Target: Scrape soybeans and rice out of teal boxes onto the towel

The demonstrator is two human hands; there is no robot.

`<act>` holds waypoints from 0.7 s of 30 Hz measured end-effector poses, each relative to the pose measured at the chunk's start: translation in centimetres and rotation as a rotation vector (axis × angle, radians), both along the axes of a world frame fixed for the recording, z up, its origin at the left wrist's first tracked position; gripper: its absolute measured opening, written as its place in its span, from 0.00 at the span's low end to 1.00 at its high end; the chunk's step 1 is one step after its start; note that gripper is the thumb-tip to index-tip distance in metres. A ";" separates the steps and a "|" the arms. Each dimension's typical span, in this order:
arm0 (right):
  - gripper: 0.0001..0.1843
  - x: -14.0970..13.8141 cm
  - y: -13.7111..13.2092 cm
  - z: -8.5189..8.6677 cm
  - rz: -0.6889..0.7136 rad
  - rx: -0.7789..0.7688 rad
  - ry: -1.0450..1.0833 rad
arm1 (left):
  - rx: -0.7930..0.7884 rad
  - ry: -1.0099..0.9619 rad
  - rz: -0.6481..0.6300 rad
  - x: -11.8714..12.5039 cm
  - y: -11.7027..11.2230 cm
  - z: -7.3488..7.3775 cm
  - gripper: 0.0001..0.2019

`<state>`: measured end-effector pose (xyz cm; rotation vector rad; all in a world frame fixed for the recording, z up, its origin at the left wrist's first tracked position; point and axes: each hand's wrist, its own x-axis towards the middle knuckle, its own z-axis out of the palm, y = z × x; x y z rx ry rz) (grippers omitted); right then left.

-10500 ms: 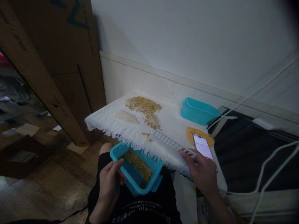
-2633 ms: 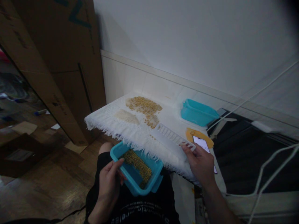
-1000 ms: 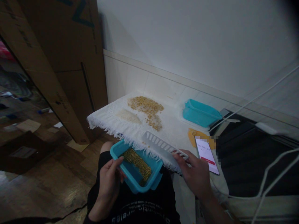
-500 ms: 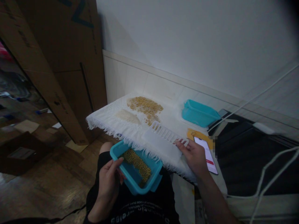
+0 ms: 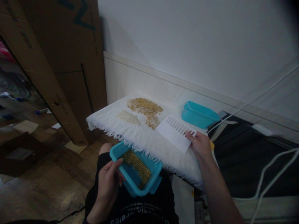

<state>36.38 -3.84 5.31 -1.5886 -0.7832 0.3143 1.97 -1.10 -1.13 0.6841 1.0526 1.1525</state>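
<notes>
My left hand (image 5: 109,179) grips the near-left rim of a teal plastic bin (image 5: 153,181), which sits over my lap under the table's fringed edge. Soybeans (image 5: 137,165) cover part of its floor. In my right hand (image 5: 199,143) is a white slotted plastic panel (image 5: 174,136), pinched at its right end and held above the cloth. Left of the panel, a pile of soybeans mixed with pale grains (image 5: 147,107) is spread on the white cloth (image 5: 149,140). A smaller heap of pale grains (image 5: 128,117) lies nearer the front edge.
A second teal bin (image 5: 199,115) stands at the table's back right, by the wall. White cables (image 5: 263,174) run across a black surface on the right. A tall cardboard box (image 5: 70,71) stands on the left, with flat cardboard pieces (image 5: 26,126) on the floor.
My right hand has moved the slotted panel to the right and slightly away from me, and its arm now hides the phone. My left hand and the bin have stayed nearly still.
</notes>
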 end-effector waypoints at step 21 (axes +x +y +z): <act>0.26 -2.6 4.9 -1.1 0.003 -0.008 -0.129 | -0.025 0.017 0.002 0.1 0.3 0.2 0.19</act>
